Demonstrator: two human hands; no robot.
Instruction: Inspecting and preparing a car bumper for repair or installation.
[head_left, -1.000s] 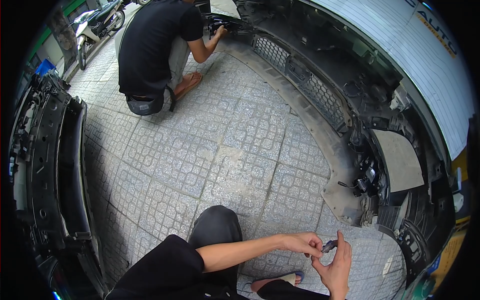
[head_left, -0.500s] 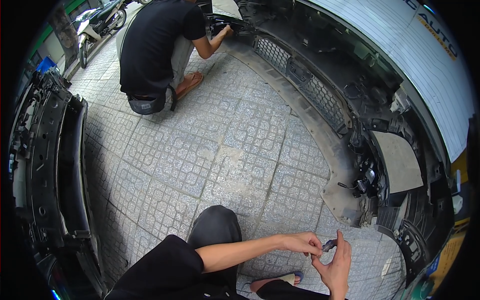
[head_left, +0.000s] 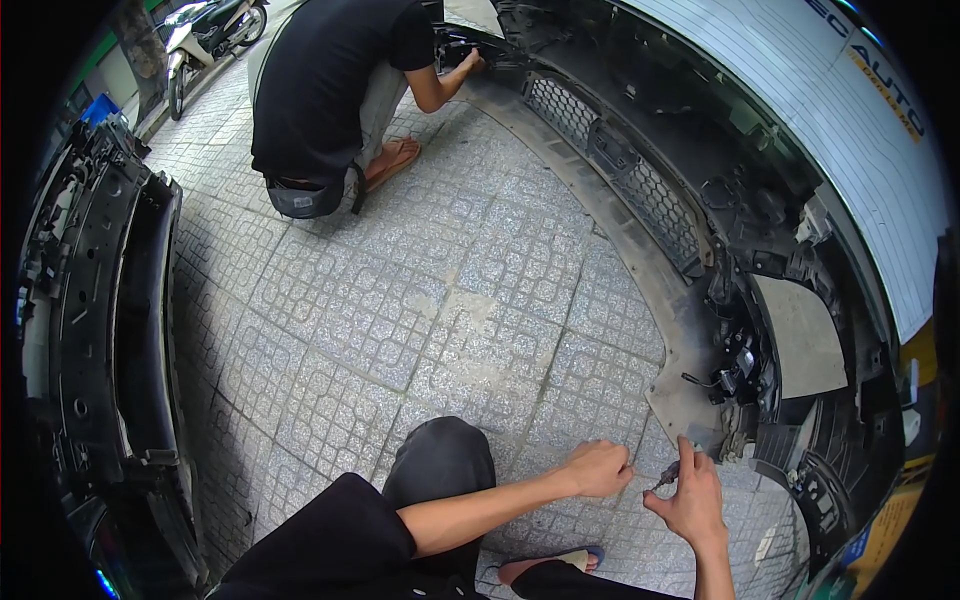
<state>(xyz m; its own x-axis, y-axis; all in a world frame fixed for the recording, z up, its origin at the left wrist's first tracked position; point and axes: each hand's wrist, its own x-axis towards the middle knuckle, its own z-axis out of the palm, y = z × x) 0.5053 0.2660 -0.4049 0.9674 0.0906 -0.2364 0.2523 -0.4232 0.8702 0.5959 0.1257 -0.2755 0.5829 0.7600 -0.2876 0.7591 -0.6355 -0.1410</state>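
My right hand (head_left: 692, 505) is closed on a small dark grey part (head_left: 662, 480), pinched between thumb and fingers; its exact kind is too small to tell. My left hand (head_left: 598, 468) is a little to the left with its fingers curled in; whatever they may hold is hidden. A gap separates the two hands. Beyond them on the right lies a big dark car bumper (head_left: 640, 250), inner side showing, with honeycomb grilles. Wiring with plugs (head_left: 728, 375) hangs on its near end, just past my right hand.
A co-worker in a black shirt (head_left: 335, 90) squats ahead, a hand at the bumper's far end. More dark car body parts (head_left: 110, 320) stand along the left. Patterned paving (head_left: 420, 290) lies between. A motorbike (head_left: 205, 45) is parked at the far left.
My hands have come apart: the left drew back from the small part and its fingers curled in, while the right moved slightly right, still holding it. The view shifted a little.
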